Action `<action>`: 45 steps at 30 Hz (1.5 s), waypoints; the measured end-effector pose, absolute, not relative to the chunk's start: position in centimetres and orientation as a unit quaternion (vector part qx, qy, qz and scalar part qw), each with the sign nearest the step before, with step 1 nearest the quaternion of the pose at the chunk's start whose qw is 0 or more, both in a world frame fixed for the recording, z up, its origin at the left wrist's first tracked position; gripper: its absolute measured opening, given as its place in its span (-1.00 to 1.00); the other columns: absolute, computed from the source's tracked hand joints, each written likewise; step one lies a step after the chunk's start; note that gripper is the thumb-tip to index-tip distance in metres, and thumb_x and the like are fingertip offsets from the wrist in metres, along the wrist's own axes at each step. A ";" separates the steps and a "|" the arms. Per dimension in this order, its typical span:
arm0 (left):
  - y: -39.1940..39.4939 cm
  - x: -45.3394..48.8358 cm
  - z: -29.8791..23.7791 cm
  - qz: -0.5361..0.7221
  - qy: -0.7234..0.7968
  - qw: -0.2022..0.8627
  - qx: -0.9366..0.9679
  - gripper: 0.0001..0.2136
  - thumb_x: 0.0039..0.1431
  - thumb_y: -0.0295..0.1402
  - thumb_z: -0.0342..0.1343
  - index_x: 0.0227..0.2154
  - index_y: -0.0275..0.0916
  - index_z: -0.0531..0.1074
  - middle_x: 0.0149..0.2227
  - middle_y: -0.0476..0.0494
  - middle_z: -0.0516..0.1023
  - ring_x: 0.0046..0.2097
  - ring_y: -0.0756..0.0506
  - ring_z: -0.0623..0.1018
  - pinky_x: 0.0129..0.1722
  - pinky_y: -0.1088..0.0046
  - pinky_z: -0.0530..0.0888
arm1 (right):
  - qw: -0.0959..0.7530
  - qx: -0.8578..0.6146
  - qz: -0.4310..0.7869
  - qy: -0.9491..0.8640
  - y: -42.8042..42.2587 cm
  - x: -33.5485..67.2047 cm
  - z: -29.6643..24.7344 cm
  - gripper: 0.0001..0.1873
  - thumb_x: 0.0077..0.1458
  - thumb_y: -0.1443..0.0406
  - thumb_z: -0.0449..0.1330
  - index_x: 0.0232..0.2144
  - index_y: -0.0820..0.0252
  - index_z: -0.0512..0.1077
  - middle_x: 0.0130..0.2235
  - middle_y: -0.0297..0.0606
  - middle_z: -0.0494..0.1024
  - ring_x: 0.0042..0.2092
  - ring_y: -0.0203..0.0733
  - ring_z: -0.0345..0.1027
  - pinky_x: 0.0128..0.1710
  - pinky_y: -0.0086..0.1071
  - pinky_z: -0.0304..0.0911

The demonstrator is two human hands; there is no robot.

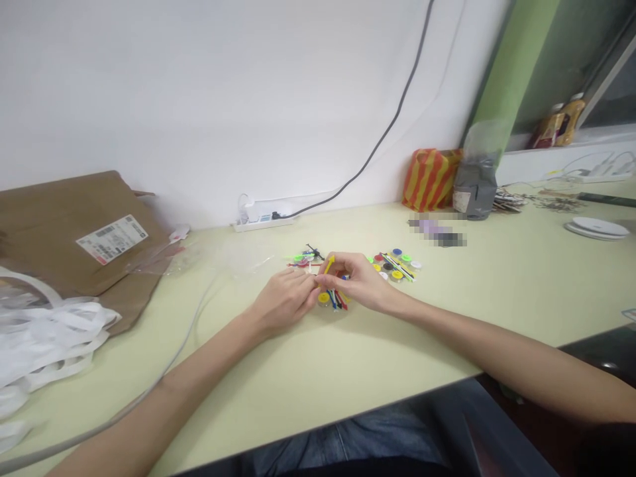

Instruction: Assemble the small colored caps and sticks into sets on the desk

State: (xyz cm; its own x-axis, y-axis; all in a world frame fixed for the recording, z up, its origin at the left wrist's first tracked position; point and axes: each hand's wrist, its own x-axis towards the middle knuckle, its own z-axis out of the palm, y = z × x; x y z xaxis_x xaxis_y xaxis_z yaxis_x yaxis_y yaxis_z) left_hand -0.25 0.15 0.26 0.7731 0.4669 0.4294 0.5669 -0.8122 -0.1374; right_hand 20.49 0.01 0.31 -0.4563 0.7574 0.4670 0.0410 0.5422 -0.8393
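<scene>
So the main risk here is how tightly everything's packed. The little plastic bits lie in loose clusters on the desk (278, 391), right under both hands, so a knuckle or wrist dragging sideways could scatter them and mix up the groups. The yellow stick (329, 265) looks thin and light too, so if the pinch slips, it could flick away. There's also a grey cable (183, 341) running across the desk beside the left forearm, which could snag an arm that swings out.

The right hand (355, 281) is curled into a narrow pinch, holding the yellow stick tilted between thumb and first finger. The left hand (283, 301) is mostly closed, with its fingertips (316, 281) up against the right hand's fingers. I can't tell if it's holding something tiny there.

Just below the hands, there's a yellow disc (323, 298) with red, blue and black sticks (338, 300) fanned out beside it. To the right is a bunch of colored discs (395, 265) with long sticks lying across them. To the left, there's a smaller cluster of thin green, black and red bits (305, 258).
</scene>
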 end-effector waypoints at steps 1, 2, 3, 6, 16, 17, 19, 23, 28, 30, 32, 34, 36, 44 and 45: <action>0.1 -0.2 0.2 -0.178 -0.270 0.128 -0.937 -0.72 0.40 -0.37 -0.23 -0.36 -0.23 0.35 -0.43 -0.11 0.49 -0.39 -0.08 0.47 -0.35 0.35 0.32 | 0.446 -0.262 0.402 -0.756 0.0 20.5 0.2 -0.69 0.15 0.06 0.28 -0.35 0.21 0.45 -0.41 -0.28 0.59 -0.39 -0.25 0.43 -0.38 -0.39 0.29; 0.0 -0.1 0.2 -0.168 -0.268 0.125 -0.940 -0.72 0.40 -0.36 -0.23 -0.34 -0.23 0.36 -0.43 -0.11 0.50 -0.39 -0.07 0.48 -0.35 0.36 0.32 | 0.441 -0.261 0.402 -0.758 0.0 20.5 0.2 -0.69 0.15 0.07 0.29 -0.35 0.20 0.45 -0.42 -0.29 0.58 -0.41 -0.26 0.42 -0.39 -0.40 0.29; 0.0 0.0 0.1 -0.163 -0.271 0.120 -0.941 -0.72 0.41 -0.36 -0.23 -0.33 -0.24 0.36 -0.43 -0.11 0.51 -0.39 -0.07 0.49 -0.35 0.37 0.32 | 0.436 -0.264 0.399 -0.762 0.1 20.6 0.1 -0.69 0.14 0.07 0.29 -0.35 0.20 0.45 -0.42 -0.30 0.57 -0.42 -0.27 0.40 -0.40 -0.40 0.28; -0.1 0.1 0.3 -0.157 -0.298 0.103 -0.936 -0.72 0.41 -0.37 -0.22 -0.32 -0.23 0.38 -0.45 -0.10 0.51 -0.42 -0.07 0.49 -0.35 0.38 0.33 | 0.425 -0.279 0.374 -0.775 0.5 20.7 0.1 -0.70 0.15 0.07 0.28 -0.35 0.19 0.45 -0.37 -0.28 0.57 -0.40 -0.27 0.39 -0.39 -0.39 0.28; 0.5 -3.2 3.6 0.038 -0.455 0.183 -0.871 -0.71 0.14 -0.39 -0.06 -0.68 -0.22 0.33 -0.61 -0.19 0.48 -0.56 -0.12 0.47 -0.50 0.37 0.16 | 0.409 -0.303 0.164 -0.845 1.6 21.9 0.0 -0.73 0.34 0.16 0.06 0.02 0.11 0.29 -0.28 -0.29 0.50 -0.33 -0.25 0.34 -0.27 -0.36 0.23; 0.5 -3.5 3.4 0.044 -0.457 0.180 -0.870 -0.72 0.11 -0.41 -0.05 -0.70 -0.23 0.31 -0.61 -0.20 0.48 -0.57 -0.12 0.46 -0.51 0.37 0.15 | 0.403 -0.306 0.148 -0.850 1.7 22.0 -0.1 -0.74 0.35 0.17 0.05 0.03 0.11 0.28 -0.27 -0.29 0.50 -0.33 -0.25 0.34 -0.27 -0.36 0.23; 0.4 -3.7 2.7 0.046 -0.458 0.159 -0.873 -0.76 0.05 -0.42 -0.02 -0.70 -0.22 0.30 -0.61 -0.21 0.49 -0.57 -0.13 0.46 -0.51 0.36 0.17 | 0.397 -0.308 0.125 -0.855 2.0 22.1 -0.3 -0.75 0.36 0.20 0.02 0.04 0.11 0.28 -0.27 -0.28 0.50 -0.33 -0.24 0.34 -0.26 -0.36 0.22; 0.3 -3.8 2.2 0.042 -0.459 0.100 -0.882 -0.68 0.16 -0.32 -0.06 -0.69 -0.21 0.33 -0.60 -0.20 0.49 -0.56 -0.11 0.45 -0.48 0.35 0.22 | 0.400 -0.306 0.093 -0.859 2.3 22.1 -0.4 -0.77 0.36 0.25 0.00 0.02 0.12 0.29 -0.23 -0.25 0.51 -0.34 -0.25 0.34 -0.24 -0.35 0.23; 1.1 -4.5 2.6 0.016 -0.469 0.087 -0.879 -0.72 0.24 -0.30 -0.11 -0.56 -0.17 0.36 -0.59 -0.12 0.44 -0.57 -0.11 0.39 -0.51 0.36 0.17 | 0.399 -0.289 0.069 -0.868 2.5 22.3 -0.4 -0.78 0.35 0.33 -0.04 -0.03 0.13 0.32 -0.19 -0.21 0.52 -0.32 -0.24 0.34 -0.24 -0.35 0.22; 1.4 -4.8 2.5 0.008 -0.462 0.077 -0.883 -0.77 0.25 -0.31 -0.10 -0.49 -0.15 0.37 -0.58 -0.08 0.42 -0.58 -0.11 0.37 -0.52 0.37 0.14 | 0.396 -0.284 0.062 -0.871 2.5 22.3 -0.5 -0.78 0.33 0.37 -0.04 -0.05 0.14 0.34 -0.17 -0.20 0.51 -0.30 -0.23 0.35 -0.23 -0.35 0.22; 1.7 -4.9 2.3 0.009 -0.453 0.064 -0.889 -0.78 0.24 -0.34 -0.10 -0.49 -0.15 0.36 -0.57 -0.08 0.42 -0.55 -0.11 0.38 -0.51 0.37 0.14 | 0.395 -0.277 0.058 -0.874 2.5 22.3 -0.5 -0.77 0.32 0.40 -0.05 -0.08 0.15 0.35 -0.16 -0.19 0.51 -0.27 -0.22 0.35 -0.22 -0.35 0.22; 1.8 -4.8 2.1 0.024 -0.446 0.056 -0.893 -0.77 0.21 -0.39 -0.11 -0.53 -0.16 0.34 -0.54 -0.10 0.44 -0.52 -0.11 0.41 -0.50 0.37 0.15 | 0.393 -0.271 0.058 -0.877 2.5 22.3 -0.5 -0.76 0.31 0.42 -0.06 -0.10 0.16 0.36 -0.15 -0.18 0.51 -0.25 -0.22 0.36 -0.20 -0.34 0.22; 1.8 -4.5 2.1 0.039 -0.438 0.055 -0.896 -0.76 0.19 -0.43 -0.11 -0.55 -0.17 0.33 -0.52 -0.12 0.47 -0.49 -0.13 0.43 -0.49 0.36 0.16 | 0.390 -0.269 0.059 -0.879 2.6 22.3 -0.5 -0.74 0.29 0.43 -0.06 -0.11 0.16 0.38 -0.16 -0.19 0.50 -0.26 -0.23 0.36 -0.22 -0.35 0.22; 1.1 -3.1 1.9 0.065 -0.413 0.074 -0.905 -0.77 0.17 -0.49 -0.10 -0.51 -0.18 0.40 -0.49 -0.15 0.51 -0.44 -0.17 0.49 -0.45 0.34 0.20 | 0.383 -0.276 0.053 -0.880 2.7 22.4 -0.6 -0.73 0.27 0.46 -0.05 -0.15 0.17 0.41 -0.16 -0.20 0.51 -0.29 -0.25 0.36 -0.28 -0.39 0.20; 1.1 -3.1 1.9 0.067 -0.413 0.077 -0.905 -0.77 0.17 -0.49 -0.10 -0.50 -0.18 0.41 -0.49 -0.16 0.52 -0.44 -0.17 0.49 -0.45 0.34 0.20 | 0.383 -0.276 0.053 -0.880 2.8 22.4 -0.6 -0.73 0.27 0.47 -0.05 -0.15 0.17 0.41 -0.16 -0.20 0.52 -0.29 -0.25 0.36 -0.27 -0.39 0.19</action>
State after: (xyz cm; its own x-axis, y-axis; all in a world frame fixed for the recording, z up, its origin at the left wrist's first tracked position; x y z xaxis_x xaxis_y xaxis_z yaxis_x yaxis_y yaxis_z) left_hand -3.08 1.11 1.90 0.6494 0.7582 -0.0587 0.7375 -0.6467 -0.1946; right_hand 22.42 2.76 -0.63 -0.5539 0.5263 0.6451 0.4453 0.8420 -0.3046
